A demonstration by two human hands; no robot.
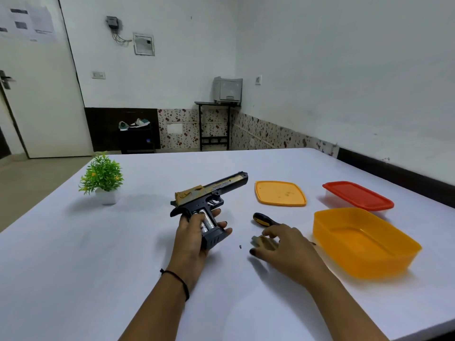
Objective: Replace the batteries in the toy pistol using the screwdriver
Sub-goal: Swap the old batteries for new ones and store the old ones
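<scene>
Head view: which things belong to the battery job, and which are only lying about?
Job: toy pistol, batteries in its grip, screwdriver, tan cover piece.
Lying about: potted plant, orange lid, red-lidded box, yellow tub.

**Colour and Pattern Findings**

Toy pistol (209, 193): black frame, mottled tan-gold slide. Batteries (206, 221): silver. Screwdriver (262, 219) handle: black and yellow. Flat lid (280, 193), centre: orange. Far right container lid (358, 194): red. Near right tub (364, 242): yellow-orange. Plant (102, 174), left: green, yellow flecks, white pot. Table (147, 242): white. Far wall skirting (216, 124): pale, red-brown speckle.
</scene>
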